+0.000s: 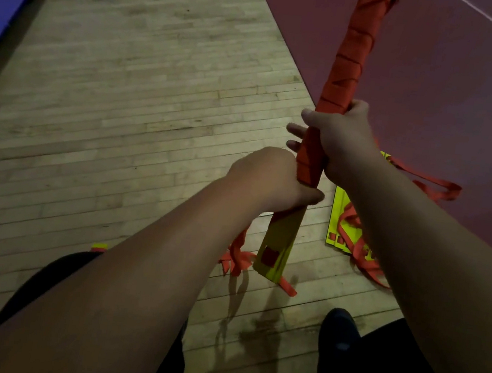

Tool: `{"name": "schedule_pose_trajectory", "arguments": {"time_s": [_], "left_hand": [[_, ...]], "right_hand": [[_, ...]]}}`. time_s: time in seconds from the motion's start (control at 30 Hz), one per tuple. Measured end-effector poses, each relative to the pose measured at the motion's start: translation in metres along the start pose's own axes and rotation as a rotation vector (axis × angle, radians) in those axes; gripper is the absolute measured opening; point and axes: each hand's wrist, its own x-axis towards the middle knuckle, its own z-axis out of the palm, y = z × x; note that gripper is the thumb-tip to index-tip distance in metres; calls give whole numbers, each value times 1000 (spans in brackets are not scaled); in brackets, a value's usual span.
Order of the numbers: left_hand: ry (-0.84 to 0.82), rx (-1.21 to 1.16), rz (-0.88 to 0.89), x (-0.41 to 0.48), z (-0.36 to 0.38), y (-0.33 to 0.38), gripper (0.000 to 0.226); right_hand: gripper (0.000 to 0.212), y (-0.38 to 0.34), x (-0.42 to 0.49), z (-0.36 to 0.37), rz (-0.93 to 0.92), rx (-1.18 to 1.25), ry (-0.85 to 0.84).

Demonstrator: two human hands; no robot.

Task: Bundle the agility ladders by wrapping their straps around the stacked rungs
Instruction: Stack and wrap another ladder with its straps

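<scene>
I hold a stack of yellow ladder rungs [279, 241] upright and tilted, above the floor. Orange strap [353, 59] is wound around most of its length, up to the top edge of the view. My right hand [336, 135] grips the wrapped middle of the bundle. Just below it, my left hand [268, 176] grips the bundle where the winding ends. The bare yellow lower end shows an orange patch, and loose orange strap ends [237, 257] hang beside it.
A second stack of yellow rungs [339, 217] with tangled orange straps [432, 187] lies on the floor at right, partly behind my right forearm. The floor is pale wood [127, 77], with a dark red area [441, 71] at right. My dark shoe [340, 330] is below.
</scene>
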Motion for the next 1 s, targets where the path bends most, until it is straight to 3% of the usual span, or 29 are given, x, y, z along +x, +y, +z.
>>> {"name": "schedule_pose_trajectory", "arguments": {"time_s": [0.17,0.27,0.37,0.53,0.63,0.73,0.83,0.93,1.0], "left_hand": [[-286,-555,124,-1,-23,-22,47],[-383,-766,212,-5,-30,-24,68],[-361,-667,231,-5,-35,-25,57],[-321,-458,166,2,-27,-32,30],[-266,-270,124,4,-20,-25,33],[-187,-44,94,2,-12,-11,54],[-88,141,49,-2,4,5,72],[4,266,20,-5,16,12,60],[-2,162,27,-1,11,6,48]], "right_hand": [[44,-16,-5,-14,175,351,-274],[40,-25,-9,-20,191,507,-404],[34,-27,-9,-18,141,420,-337],[36,-13,0,-17,100,137,-52],[31,-1,6,-18,101,61,140],[35,7,13,-20,84,33,252],[38,10,16,-19,38,-36,299],[40,11,20,-15,37,-52,276],[44,9,21,-14,77,18,204]]}}
